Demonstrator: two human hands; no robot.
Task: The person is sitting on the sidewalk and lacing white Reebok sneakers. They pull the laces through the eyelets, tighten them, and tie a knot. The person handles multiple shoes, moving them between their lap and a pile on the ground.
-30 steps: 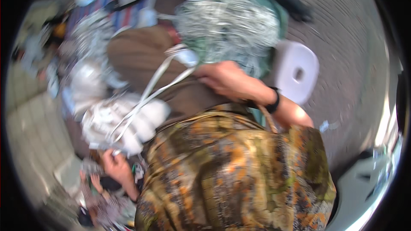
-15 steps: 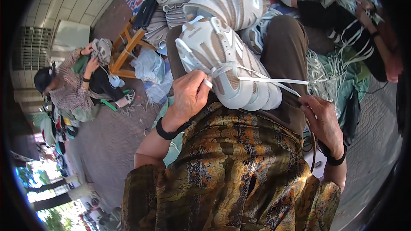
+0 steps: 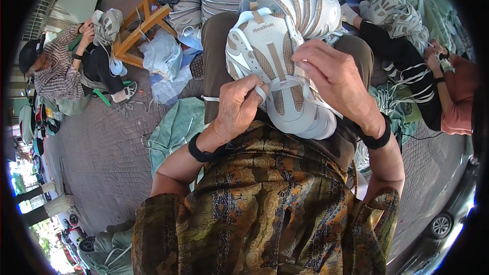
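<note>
A white and beige sneaker (image 3: pixel 298 114) rests across my knees, its tongue (image 3: pixel 262 28) pointing away from me. One white shoelace (image 3: pixel 288 82) crosses the low end of its lacing opening. At the sneaker's left edge, my left hand (image 3: pixel 237 104) is closed in a pinch, and a lace end sticks out to its left. A white band shows by its index finger. My right hand (image 3: pixel 333 79) reaches over the sneaker's right side, fingertips pinched at the eyelet edge on the lace; the fingers partly hide it.
Nested sneakers (image 3: pixel 293 5) lie just beyond my knees. A wooden stool (image 3: pixel 145 30) and clear plastic bags (image 3: pixel 160 56) stand left of them. One person (image 3: pixel 61 66) sits at the left with a shoe; another (image 3: pixel 456 91) sits at the right, near bundled white laces (image 3: pixel 389 97).
My right hand has come up and left from beside the sneaker to its eyelets. The taut lace no longer stretches rightward. The left hand stays at the left edge; the sneaker has turned more upright.
</note>
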